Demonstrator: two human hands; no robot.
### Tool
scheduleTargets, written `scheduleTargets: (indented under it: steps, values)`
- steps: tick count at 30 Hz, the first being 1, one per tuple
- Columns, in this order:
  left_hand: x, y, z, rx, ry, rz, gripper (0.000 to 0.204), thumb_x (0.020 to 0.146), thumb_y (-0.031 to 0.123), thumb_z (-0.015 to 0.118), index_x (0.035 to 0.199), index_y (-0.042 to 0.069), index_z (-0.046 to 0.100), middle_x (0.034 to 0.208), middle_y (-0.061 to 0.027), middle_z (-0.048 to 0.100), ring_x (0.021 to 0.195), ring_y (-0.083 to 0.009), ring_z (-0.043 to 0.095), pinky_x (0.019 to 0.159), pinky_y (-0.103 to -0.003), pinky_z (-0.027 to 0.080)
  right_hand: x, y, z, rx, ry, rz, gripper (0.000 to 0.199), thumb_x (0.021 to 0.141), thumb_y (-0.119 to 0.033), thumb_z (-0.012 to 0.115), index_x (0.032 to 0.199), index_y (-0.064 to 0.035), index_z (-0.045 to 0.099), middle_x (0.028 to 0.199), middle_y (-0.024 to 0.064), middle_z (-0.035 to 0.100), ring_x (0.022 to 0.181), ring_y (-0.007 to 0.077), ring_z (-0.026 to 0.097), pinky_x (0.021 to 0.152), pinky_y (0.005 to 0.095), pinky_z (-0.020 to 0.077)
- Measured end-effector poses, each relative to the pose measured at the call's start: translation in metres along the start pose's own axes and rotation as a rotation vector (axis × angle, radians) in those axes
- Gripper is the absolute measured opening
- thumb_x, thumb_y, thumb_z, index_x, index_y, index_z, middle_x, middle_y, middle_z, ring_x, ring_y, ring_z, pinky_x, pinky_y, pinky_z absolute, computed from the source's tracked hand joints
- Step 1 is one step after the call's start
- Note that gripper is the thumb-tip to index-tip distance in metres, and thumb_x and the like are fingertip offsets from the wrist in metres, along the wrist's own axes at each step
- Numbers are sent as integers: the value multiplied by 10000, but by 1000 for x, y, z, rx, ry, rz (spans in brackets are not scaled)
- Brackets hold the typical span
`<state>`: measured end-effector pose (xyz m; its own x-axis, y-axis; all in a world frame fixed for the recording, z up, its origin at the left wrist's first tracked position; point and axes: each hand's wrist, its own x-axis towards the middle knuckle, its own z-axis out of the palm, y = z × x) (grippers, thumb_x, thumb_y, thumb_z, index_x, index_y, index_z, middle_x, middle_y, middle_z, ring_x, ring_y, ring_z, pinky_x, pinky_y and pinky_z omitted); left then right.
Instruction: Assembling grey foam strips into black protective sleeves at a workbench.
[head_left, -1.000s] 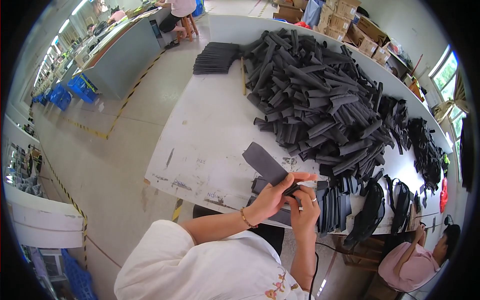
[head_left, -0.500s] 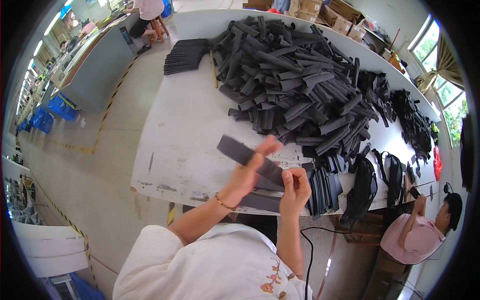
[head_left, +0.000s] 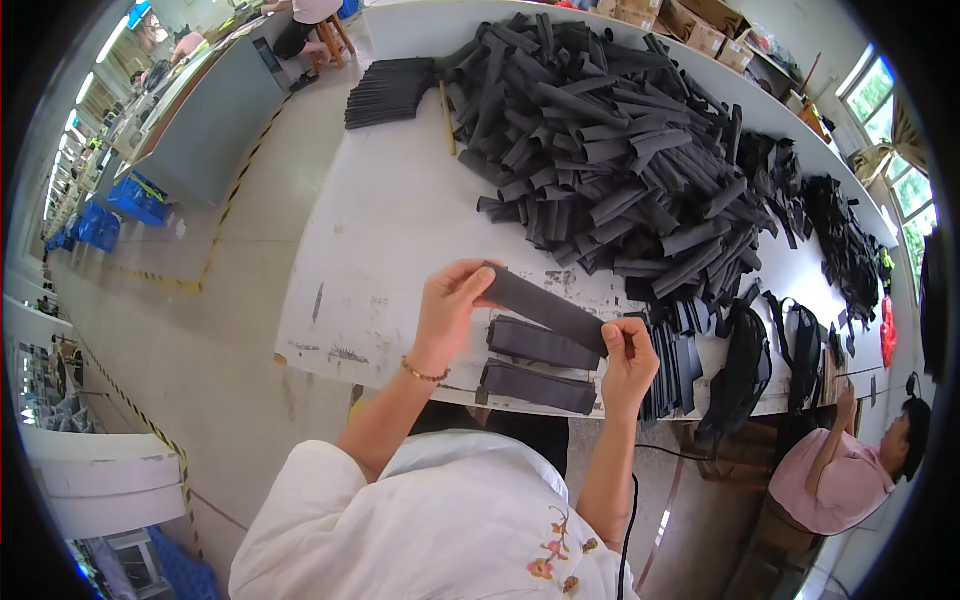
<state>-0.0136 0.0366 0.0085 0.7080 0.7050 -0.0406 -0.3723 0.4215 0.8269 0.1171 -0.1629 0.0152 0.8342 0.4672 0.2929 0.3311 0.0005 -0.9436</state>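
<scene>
A dark grey fabric strip (head_left: 545, 308) is stretched between my two hands above the table's near edge. My left hand (head_left: 455, 300) pinches its upper left end, thumb on top. At the lower right end, my right hand (head_left: 628, 360) has closed on it in the same way. Two flat stacks of similar strips lie below it on the table: the upper stack (head_left: 542, 343) partly under the held strip, the lower stack (head_left: 538, 387) along the table edge. A large loose heap of dark strips (head_left: 610, 140) covers the table's far side.
Neat rows of strips stand at the far left (head_left: 390, 92) and near right (head_left: 672, 370). A wooden stick (head_left: 447, 118) lies beside the heap. Black bags (head_left: 738, 365) rest on the table's right, where a person in pink (head_left: 830, 470) sits. A black cable (head_left: 630, 520) hangs by my right arm.
My left hand has gone from sweeping along the strip to gripping its left end. The strip has shifted right with my right hand, and the two stacks beneath now show more fully.
</scene>
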Motion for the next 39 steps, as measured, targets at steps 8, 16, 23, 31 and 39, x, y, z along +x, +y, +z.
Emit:
scheduleTargets:
  steps: [8,16,23,31,39]
  values:
    - [1,-28,-21,98,135,-118,171,934,161,650,938,-9,671,835,-55,661,663,-97,594,556,-224,478,1,27,9,-217,91,245,200,935,-205,669,874,-20,625,661,-36,519,629,53,410,572,219,374]
    - [-31,-62,-29,811,133,46,144,868,145,699,941,35,643,737,-28,598,581,-126,540,558,-285,455,-21,67,-1,-290,43,233,157,872,-142,725,871,-10,641,673,26,581,622,111,503,588,284,431]
    - [10,-62,-14,1138,151,524,103,844,119,700,909,46,669,859,-80,628,675,-190,588,615,-287,477,-29,87,-30,-677,84,191,309,825,-176,747,1072,-51,609,1020,127,592,917,321,582,749,401,471]
    - [149,-90,80,758,-41,470,88,861,85,668,885,0,672,822,-110,664,748,-225,655,649,-301,499,-54,111,-83,-1399,103,242,478,836,-235,716,1259,-57,584,1161,99,552,1094,314,497,846,436,436]
    - [229,-135,113,1297,12,320,189,773,211,686,836,40,736,841,-163,704,825,-327,684,752,-398,543,-54,121,-89,-1267,150,-14,283,821,-142,692,1068,-16,640,1054,104,556,987,300,531,799,416,453]
